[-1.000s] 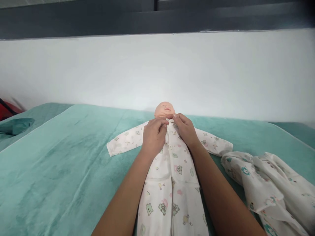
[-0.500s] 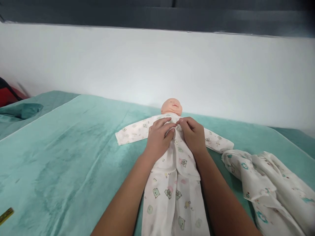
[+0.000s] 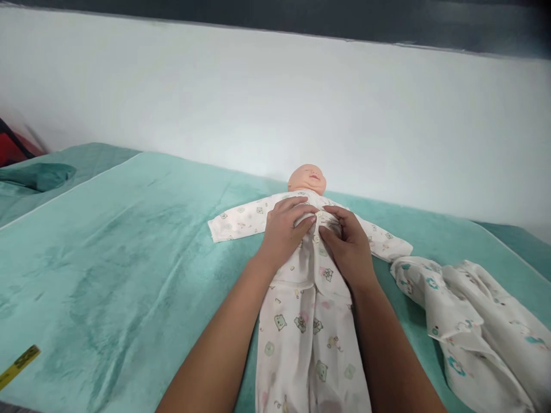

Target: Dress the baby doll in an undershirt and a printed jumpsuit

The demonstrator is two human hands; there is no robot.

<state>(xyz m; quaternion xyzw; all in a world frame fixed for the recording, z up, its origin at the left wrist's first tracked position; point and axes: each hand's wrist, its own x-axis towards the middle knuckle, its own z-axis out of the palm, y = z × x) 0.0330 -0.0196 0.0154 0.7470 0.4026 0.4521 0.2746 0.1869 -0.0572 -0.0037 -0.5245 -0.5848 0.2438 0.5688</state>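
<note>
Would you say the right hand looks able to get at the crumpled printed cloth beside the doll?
Probably yes: nothing stands between the right hand and the crumpled cloth, just beyond the sleepsuit sleeve.

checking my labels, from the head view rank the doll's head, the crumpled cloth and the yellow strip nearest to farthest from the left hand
1. doll's head, just beyond the left hand.
2. crumpled cloth, off to the right.
3. yellow strip, far left edge.

Plain white wall (image 3: 275, 103) behind, dark grey band (image 3: 387, 23) along its top, soft teal plush bed cover (image 3: 107, 241) spread wide below
</note>
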